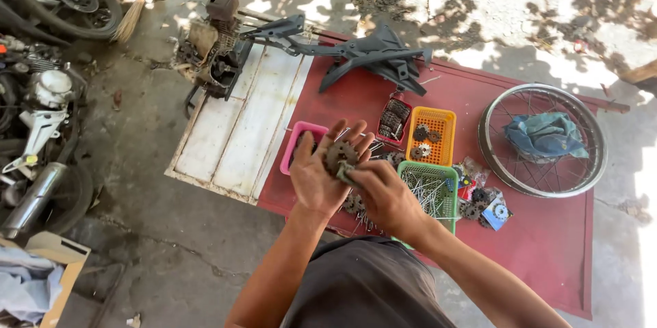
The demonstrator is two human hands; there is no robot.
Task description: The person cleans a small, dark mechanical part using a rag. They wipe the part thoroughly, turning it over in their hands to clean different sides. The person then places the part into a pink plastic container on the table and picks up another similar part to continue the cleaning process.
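Observation:
My left hand (321, 174) is raised palm up with a dark, rusty toothed sprocket (340, 155) resting on its fingers. Against the sprocket's lower edge my right hand (383, 194) presses a small greenish pad (347, 176) held in its fingers. Both hands hover above a red metal sheet (547, 239) on the ground. Just beyond them stand a pink basket (299, 137), a green basket (431, 191) of nails and spokes, an orange basket (432, 135) with small gears, and a red tray (393, 120) holding a chain. More sprockets (352, 203) lie beneath my hands.
A spoked wheel rim (544, 140) with a blue cloth (545, 134) lies at the right. A dark plastic frame part (373, 54), an engine block (215, 47) and a white panel (236, 122) lie beyond. A motorcycle (41, 95) and broom (133, 6) are at left, a cardboard box (48, 259) at lower left.

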